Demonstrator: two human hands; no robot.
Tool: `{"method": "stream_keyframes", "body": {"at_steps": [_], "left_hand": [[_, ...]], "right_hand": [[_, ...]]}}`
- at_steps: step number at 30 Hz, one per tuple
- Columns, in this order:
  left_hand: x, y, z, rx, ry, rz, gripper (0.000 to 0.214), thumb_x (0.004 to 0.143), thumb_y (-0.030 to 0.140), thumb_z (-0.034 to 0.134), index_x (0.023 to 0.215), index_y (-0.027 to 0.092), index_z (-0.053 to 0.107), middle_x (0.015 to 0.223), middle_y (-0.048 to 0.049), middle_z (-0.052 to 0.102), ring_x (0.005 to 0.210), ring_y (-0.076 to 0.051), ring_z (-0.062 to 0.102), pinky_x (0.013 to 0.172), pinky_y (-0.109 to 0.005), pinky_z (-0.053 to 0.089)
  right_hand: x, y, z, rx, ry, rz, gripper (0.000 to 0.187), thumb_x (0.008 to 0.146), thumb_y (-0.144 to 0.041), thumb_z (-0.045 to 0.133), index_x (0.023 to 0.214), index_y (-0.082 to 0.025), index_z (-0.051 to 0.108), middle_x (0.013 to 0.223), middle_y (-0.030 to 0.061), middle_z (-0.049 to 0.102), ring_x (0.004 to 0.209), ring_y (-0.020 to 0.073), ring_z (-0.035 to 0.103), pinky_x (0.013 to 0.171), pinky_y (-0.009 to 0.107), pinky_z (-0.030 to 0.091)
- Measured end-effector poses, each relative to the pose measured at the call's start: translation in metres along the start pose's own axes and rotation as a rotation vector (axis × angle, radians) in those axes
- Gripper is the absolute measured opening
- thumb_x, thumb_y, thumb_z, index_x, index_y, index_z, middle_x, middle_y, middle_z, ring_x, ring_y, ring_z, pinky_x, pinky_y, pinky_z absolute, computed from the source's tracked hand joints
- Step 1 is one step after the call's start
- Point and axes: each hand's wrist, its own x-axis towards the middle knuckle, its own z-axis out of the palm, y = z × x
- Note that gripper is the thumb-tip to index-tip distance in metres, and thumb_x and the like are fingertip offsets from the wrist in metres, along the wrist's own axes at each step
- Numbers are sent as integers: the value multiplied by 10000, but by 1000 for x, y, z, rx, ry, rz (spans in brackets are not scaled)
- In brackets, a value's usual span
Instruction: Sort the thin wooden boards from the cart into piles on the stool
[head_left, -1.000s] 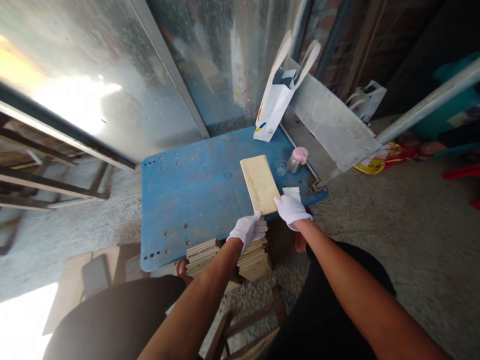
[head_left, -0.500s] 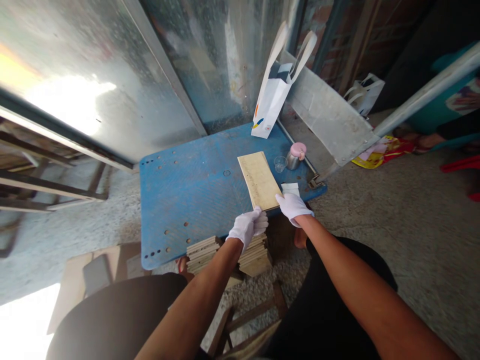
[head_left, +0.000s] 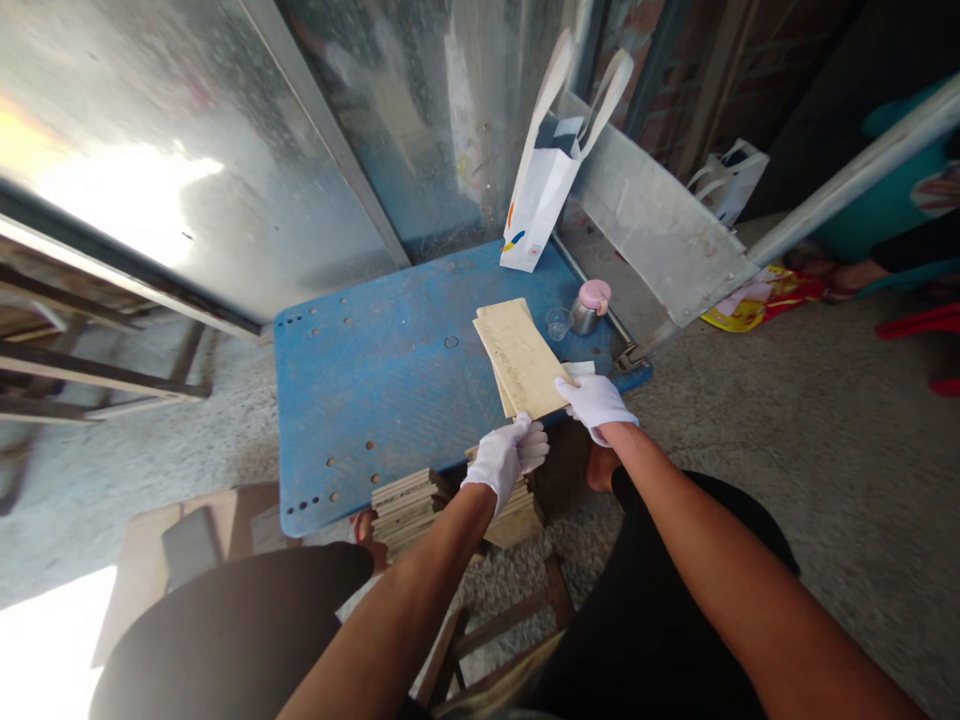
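Note:
A thin, pale wooden board [head_left: 525,352] lies at an angle over another wooden board [head_left: 501,385], whose left edge shows beneath it. My left hand [head_left: 507,455], in a white glove, is closed on the top board's near edge, thumb uppermost. At the near right corner my right hand [head_left: 596,402], also gloved, pinches the same board. The far ends of the boards rest over the blue tabletop [head_left: 375,375]; how many lie underneath cannot be made out. Below the table edge stand stacks of similar boards [head_left: 409,510], partly hidden by my left arm.
A pink-lidded metal flask [head_left: 591,306] and a clear plastic cup [head_left: 558,323] stand right of the boards. A white paper bag [head_left: 541,205] is at the back. A metal frame [head_left: 637,215] borders the right side. Another person's arm [head_left: 904,250] shows far right.
The top board has turned and shifted right at its near end, uncovering the left edge of the board below. Both my hands have moved slightly right with it.

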Motion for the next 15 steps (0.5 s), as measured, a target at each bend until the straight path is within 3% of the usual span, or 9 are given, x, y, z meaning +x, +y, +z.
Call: {"method": "stream_keyframes", "body": {"at_steps": [5,11,15], "left_hand": [[-9,-6,-2,3,26,-20,336,759,436,682,824,120,588,647,-36,606,547,-127,583,553,-250,468],[-26,-1,-7,28,-54,-13,396,750,494,681,866,125,593,692,-36,606,589,-126,588,603,-254,478],[-38,16,-10,57,-117,13,457,752,559,652,914,135,609,723,-52,620,619,-140,595,647,-280,497]], "right_hand": [[-10,5,3,338,-101,2,306,895,-421,554,979,-136,627,841,104,715,786,200,689,708,324,563],[-26,-1,-2,979,-319,149,141,864,-232,617,977,-151,595,890,94,721,824,190,696,742,315,582],[-47,-6,-8,1125,-372,210,132,887,-198,575,1015,-171,595,935,77,721,839,172,696,767,280,578]]}}
